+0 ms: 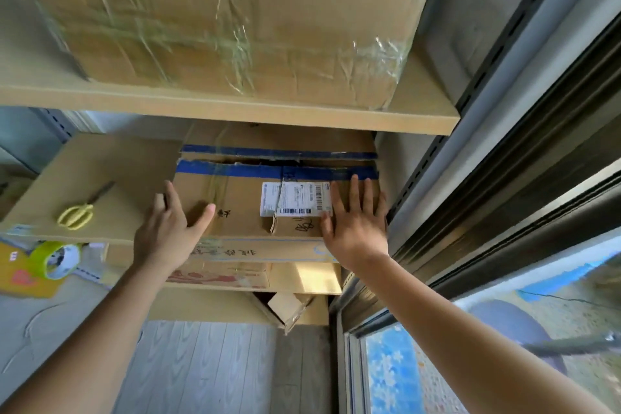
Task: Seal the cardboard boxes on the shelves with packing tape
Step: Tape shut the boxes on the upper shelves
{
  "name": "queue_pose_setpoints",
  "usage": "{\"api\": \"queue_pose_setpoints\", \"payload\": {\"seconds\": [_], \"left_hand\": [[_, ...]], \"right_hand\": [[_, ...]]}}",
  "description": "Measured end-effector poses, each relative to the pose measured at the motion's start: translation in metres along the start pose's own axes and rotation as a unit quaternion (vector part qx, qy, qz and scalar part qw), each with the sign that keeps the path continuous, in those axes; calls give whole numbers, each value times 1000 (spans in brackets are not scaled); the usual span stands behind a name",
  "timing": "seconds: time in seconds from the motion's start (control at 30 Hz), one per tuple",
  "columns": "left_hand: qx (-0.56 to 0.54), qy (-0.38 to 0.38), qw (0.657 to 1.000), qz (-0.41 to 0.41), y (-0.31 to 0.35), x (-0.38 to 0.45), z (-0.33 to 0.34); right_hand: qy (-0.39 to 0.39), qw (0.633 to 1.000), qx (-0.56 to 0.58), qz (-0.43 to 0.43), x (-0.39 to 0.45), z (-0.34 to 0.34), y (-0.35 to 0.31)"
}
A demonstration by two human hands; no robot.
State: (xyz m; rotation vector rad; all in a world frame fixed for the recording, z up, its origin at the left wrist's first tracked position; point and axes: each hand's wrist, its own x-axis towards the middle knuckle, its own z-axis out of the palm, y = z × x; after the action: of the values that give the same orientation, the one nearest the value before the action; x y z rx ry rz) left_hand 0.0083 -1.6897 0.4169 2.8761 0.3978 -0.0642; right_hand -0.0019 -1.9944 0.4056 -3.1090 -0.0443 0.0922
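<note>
Both hands are lying flat with fingers straight on the cardboard box [245, 205] on the middle shelf: left hand [168, 228] at its left corner, right hand [356, 222] beside the label [295, 199]. Tape roll [55, 259] is sitting lower left.

The cardboard box [242, 202] bears a barcoded shipping label [295, 199] and handwritten characters, none legible.

upper box [302, 44]: matt cardboard showing glossy wrinkled clear tape | box below it [235, 205]: matt cardboard, paper label [295, 199]
</note>
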Motion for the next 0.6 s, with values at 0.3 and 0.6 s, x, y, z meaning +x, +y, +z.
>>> {"api": "queue_pose_setpoints", "payload": {"seconds": [0.3, 0.6], "left_hand": [[6, -7, 1000, -2, -1, 6, 2], [5, -29, 999, -16, 2, 6, -2]], "right_hand": [[11, 1000, 5, 6, 2, -3, -2], [1, 1000, 22, -1, 1, -7, 0]]}}
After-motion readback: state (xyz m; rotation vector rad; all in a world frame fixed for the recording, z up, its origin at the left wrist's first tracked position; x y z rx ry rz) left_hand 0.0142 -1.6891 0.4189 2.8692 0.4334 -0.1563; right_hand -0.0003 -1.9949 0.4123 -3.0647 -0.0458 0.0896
